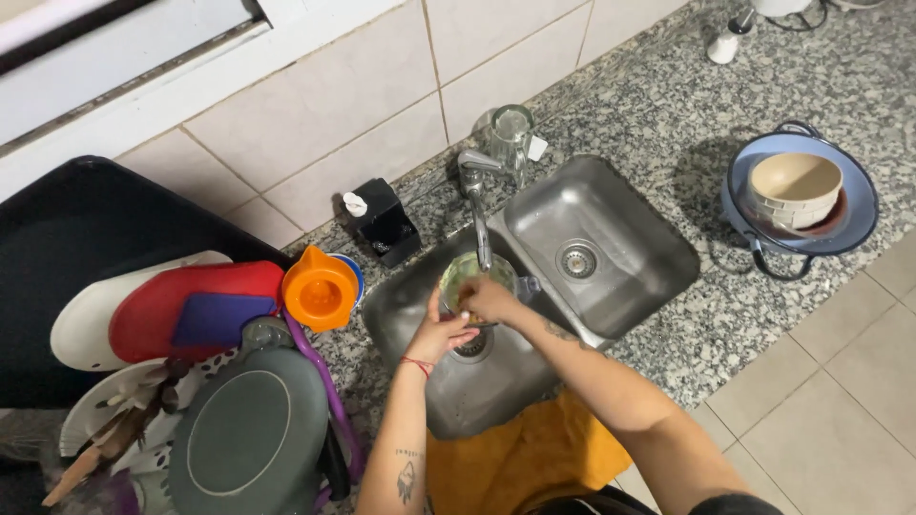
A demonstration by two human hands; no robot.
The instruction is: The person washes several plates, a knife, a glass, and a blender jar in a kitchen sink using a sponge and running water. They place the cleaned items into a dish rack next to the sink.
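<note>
Over the left basin of a steel double sink [625, 205], both my hands work on a clear glass jug [465, 270] held under the tap [477, 205]. My left hand [438, 334], with a red string on its wrist, grips the jug's near side. My right hand [489, 298] presses on the jug's rim with a yellowish sponge half hidden beneath the fingers. The jug's inside looks greenish and soapy. I cannot tell whether water runs from the tap.
A drying rack at the left holds a grey lid [250, 439], a red board [196, 305], white plates and an orange juicer [321, 289]. A black soap holder [386, 221] and a glass jar [510, 133] stand behind the sink. Stacked bowls in a blue pan [800, 195] sit at the right.
</note>
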